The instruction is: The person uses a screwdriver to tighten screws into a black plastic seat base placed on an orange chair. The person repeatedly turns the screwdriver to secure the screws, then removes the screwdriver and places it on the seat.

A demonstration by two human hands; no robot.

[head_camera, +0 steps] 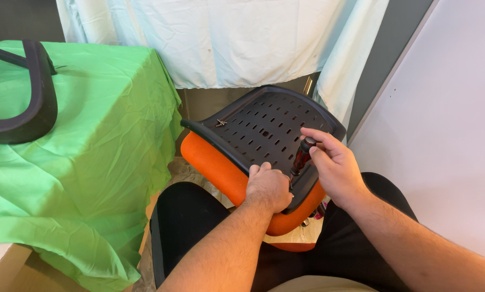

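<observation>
Right hand [335,170]: fingers wrapped around the dark handle of a screwdriver [301,157], thumb over the butt end at top. Handle's long axis runs near-vertical, tilted slightly, butt up and to the right, shaft going down-left toward the chair seat [264,127]. Tip itself is hidden behind the left hand, so can't tell whether it sits in a fastener.

Left hand [267,186]: fingers curled down, pressing on the near edge of the black perforated plastic underside of the seat, just left of the screwdriver and touching or nearly touching its shaft. Can't tell whether it pinches something small or only braces the seat. It's the nearer hand to the tip; right hand sits above it on the handle.

Seat lies upside down across the person's lap, orange cushion [212,162] facing down, black slotted pan facing up, far edge tilted up toward the pale curtain [226,38].

A small metal clip or screw [221,123] lies on the seat's far-left rim, well apart from both hands.

Left of the scene: bench under a green cloth [102,135], with a black chair armrest [34,97] on top. White wall panel [453,135] to the right.
</observation>
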